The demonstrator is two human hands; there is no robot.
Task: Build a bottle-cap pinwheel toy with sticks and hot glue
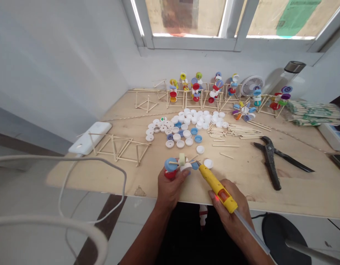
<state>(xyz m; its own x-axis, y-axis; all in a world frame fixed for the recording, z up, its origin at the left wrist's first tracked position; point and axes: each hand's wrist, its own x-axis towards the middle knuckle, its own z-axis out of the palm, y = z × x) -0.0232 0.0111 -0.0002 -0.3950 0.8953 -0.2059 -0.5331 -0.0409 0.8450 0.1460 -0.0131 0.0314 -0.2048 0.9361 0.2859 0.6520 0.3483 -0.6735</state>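
Near the table's front edge, my left hand is closed around a small wheel of bottle caps and sticks, with blue, white and red caps showing. In my right hand is a yellow hot glue gun, a glue stick trailing from its back end. Its nozzle points up and left, at a wooden stick and a blue cap on the wheel's right side; I cannot tell whether it touches. A loose white cap lies just right of the nozzle. My left fingers partly hide the wheel's lower side.
White and blue caps cover mid-table, beside cut sticks. Black pliers lie right. Stick frames stand left; finished cap wheels line the back. A white power strip and looping cable are left.
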